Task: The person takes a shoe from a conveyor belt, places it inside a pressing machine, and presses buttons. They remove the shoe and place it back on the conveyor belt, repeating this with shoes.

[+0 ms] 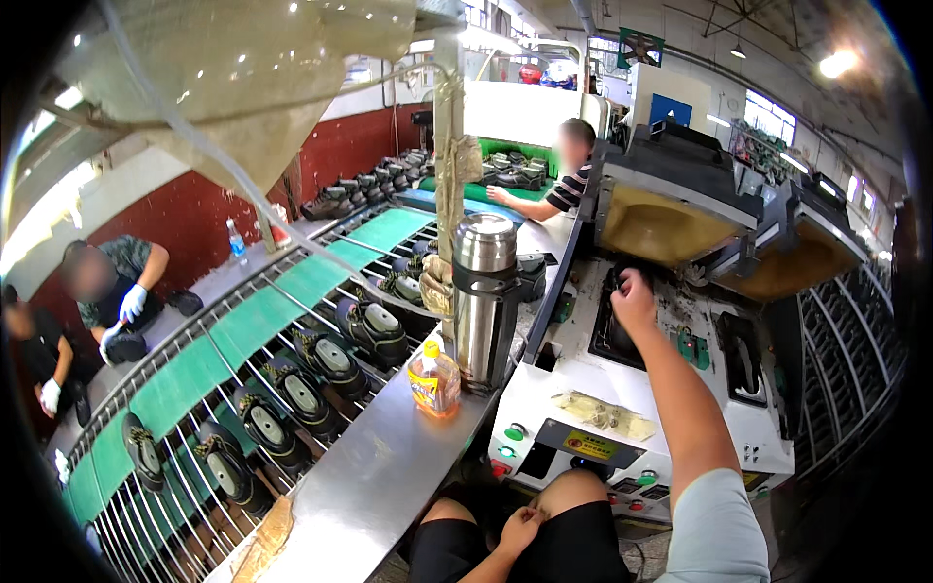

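My right arm reaches over the white press machine (525, 396). At its left bay, my right hand (635, 301) has its fingers curled against a dark shoe (616, 335), whose far part the hand partly hides. Above that bay the padded lid (646, 228) is raised. Low in front of me, my left hand (522, 530) rests on my thigh with its fingers drawn together; whatever may be between them is too small to make out. A black shoe-shaped piece (742, 358) lies in the machine's right bay, under a second raised lid (792, 248).
A metal thermos (484, 311) and a bottle of orange liquid (434, 384) stand on the steel ledge (374, 486) to my left. Beyond it runs a roller conveyor with a green strip (243, 340) and several black shoes (316, 369). Co-workers (573, 170) sit across and at far left.
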{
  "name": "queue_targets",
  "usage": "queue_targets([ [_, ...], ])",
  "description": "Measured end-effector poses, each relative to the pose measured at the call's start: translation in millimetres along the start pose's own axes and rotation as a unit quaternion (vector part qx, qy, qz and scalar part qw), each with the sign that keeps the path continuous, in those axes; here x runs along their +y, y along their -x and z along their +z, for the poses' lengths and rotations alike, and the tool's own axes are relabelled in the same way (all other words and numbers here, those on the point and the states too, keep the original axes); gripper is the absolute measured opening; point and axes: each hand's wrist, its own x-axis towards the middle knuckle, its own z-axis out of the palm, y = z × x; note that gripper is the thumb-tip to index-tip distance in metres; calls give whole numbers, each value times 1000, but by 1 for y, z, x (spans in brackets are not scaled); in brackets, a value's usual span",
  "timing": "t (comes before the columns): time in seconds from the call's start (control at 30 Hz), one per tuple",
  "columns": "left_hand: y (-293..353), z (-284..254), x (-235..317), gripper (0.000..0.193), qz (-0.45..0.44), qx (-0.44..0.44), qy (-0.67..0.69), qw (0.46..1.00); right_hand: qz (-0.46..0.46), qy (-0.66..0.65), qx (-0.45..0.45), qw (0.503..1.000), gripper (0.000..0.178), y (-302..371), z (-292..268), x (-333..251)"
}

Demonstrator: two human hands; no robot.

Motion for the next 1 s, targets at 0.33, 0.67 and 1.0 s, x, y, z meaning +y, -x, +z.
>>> queue_targets([
  [0.33,-3,1,20,19,-1,-20,73,997,261,200,-160,931,102,-34,1,15],
  [0.67,4,4,23,16,17,18,13,1000,137,-216,165,953,101,100,-45,68],
  [1.0,22,-7,35,19,33,-67,116,990,279,-677,22,681,41,153,-147,64],
])
